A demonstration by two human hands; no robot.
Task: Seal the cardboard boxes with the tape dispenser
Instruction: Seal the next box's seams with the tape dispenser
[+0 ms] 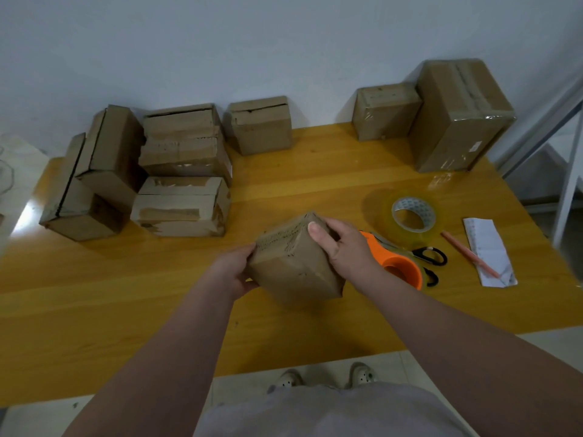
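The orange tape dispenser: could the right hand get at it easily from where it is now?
Probably yes. The tape dispenser lies on the table just beside the right hand, with nothing between them. But that hand, together with the left hand, is holding a small box, so it must let go first.

Brown boxes (183, 146), orange dispenser (400, 263) (black-handled scissors (432, 255)), yellow wood-grain table (315, 171).

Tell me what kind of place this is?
Probably a makeshift parcel-packing spot in a plain room: worn brown cardboard boxes piled against a bare white wall on a yellow wooden table, with a clear packing tape roll beside an orange tape dispenser.
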